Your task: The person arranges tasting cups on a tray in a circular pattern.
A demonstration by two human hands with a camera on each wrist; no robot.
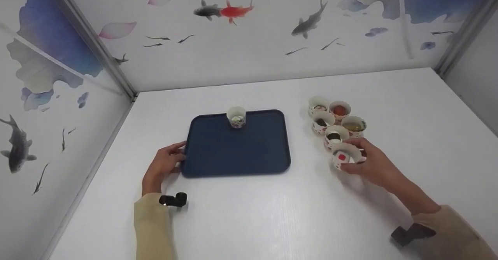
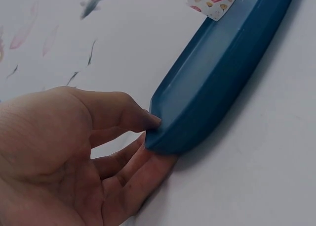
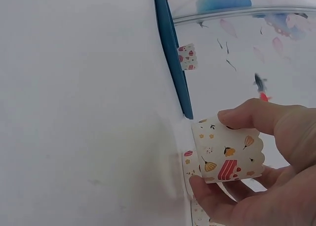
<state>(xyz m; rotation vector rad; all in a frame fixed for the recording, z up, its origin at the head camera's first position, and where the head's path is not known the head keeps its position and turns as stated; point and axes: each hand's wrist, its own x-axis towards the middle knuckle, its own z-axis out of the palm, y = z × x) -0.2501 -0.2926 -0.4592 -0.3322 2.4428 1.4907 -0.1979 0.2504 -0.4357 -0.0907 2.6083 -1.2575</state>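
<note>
Left hand (image 1: 163,164) has the tray (image 1: 237,155) pinched around its 8 to 9 o'clock, thumb on top, fingers underneath. Lone cup (image 1: 237,123) sits up at the tray's 12. Then off the tray toward 2 to 3 o'clock there's a bunch of five cups (image 1: 323,124), all with stuff inside. Right hand (image 1: 373,162)'s got another patterned cup (image 3: 229,149) between thumb and fingers, just off the bunch's 5 to 6 o'clock, red-dotted white thing in it.

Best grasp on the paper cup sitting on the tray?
I'd pinch the paper cup on opposite outer walls, just below its scalloped rim, coming from the right: it stands upright, mouth up, with bare blue tray on that side.
</note>
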